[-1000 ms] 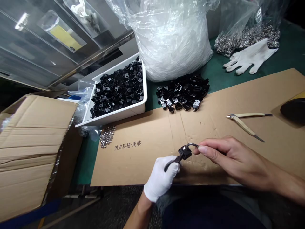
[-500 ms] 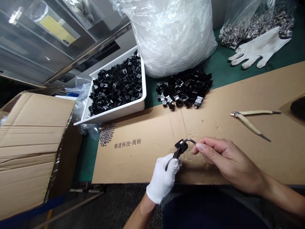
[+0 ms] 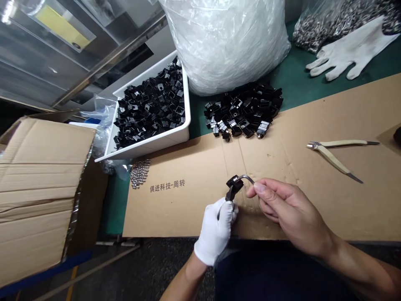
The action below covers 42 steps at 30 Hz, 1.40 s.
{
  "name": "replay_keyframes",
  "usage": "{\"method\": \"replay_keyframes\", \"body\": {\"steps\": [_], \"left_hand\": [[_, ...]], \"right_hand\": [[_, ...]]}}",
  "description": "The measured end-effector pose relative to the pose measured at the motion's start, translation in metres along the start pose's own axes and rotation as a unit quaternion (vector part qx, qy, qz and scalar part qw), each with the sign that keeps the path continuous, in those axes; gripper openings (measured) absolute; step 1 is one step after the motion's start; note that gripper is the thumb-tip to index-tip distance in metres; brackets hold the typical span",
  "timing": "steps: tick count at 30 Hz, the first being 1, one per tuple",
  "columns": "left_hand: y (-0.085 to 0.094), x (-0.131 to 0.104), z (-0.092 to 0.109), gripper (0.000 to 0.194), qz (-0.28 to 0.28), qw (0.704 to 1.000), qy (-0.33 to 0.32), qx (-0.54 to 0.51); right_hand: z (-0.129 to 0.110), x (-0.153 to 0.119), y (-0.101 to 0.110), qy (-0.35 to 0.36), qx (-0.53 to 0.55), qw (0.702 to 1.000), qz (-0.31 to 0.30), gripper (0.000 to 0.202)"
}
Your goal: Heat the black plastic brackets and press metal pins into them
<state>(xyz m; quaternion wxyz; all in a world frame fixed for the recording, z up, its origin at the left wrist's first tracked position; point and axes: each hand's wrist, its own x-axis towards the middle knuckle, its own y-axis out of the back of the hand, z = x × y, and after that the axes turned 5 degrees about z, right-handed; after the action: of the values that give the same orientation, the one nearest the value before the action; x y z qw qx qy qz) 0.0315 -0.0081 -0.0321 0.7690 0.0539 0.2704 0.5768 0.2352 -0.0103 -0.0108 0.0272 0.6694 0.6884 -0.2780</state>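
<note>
In a white glove, my left hand point(image 3: 216, 230) is closed round a dark tool that looks like pliers point(image 3: 231, 194); most of it is hidden in the fist. At the tool's upper end is a small black plastic part point(image 3: 233, 182) with a shiny metal piece in it. My bare right hand point(image 3: 282, 200) pinches a thin bent metal rod, like a hex key point(image 3: 247, 177), between thumb and forefinger. The rod's curved end reaches the metal piece in the black part. Both hands are above the cardboard sheet point(image 3: 194, 209).
A white bin point(image 3: 150, 149) of black parts stands at the back left, beside a pile of black parts point(image 3: 244, 110). Small metal pins point(image 3: 140, 173) lie left. Cream-handled pliers point(image 3: 332, 156), a white glove point(image 3: 351, 52), a plastic bag point(image 3: 232, 46) and a carton point(image 3: 40, 188) surround the work.
The black part and the tool holding it have turned more upright and shifted slightly left. My right hand and the bent rod have moved a little left with them. The camera view has shifted slightly.
</note>
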Motion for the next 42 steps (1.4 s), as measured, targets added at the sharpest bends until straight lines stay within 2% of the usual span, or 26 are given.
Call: {"method": "replay_keyframes", "body": {"steps": [13, 23, 37, 42], "left_hand": [[-0.006, -0.002, -0.006, 0.057, 0.030, 0.998, 0.030, -0.041], [-0.008, 0.000, 0.001, 0.059, 0.049, 0.997, 0.029, -0.059], [-0.012, -0.001, 0.003, 0.060, 0.070, 0.994, 0.040, -0.077], [-0.017, 0.000, 0.004, 0.056, 0.108, 0.993, 0.033, -0.039]], "right_hand": [[0.009, 0.002, -0.021, 0.003, 0.069, 0.997, 0.035, 0.036], [0.015, 0.004, -0.035, 0.025, 0.102, 0.992, 0.067, 0.037], [0.035, 0.006, -0.047, 0.062, 0.167, 0.980, 0.092, 0.033], [0.052, 0.010, -0.060, 0.089, 0.184, 0.972, 0.112, 0.033]]}}
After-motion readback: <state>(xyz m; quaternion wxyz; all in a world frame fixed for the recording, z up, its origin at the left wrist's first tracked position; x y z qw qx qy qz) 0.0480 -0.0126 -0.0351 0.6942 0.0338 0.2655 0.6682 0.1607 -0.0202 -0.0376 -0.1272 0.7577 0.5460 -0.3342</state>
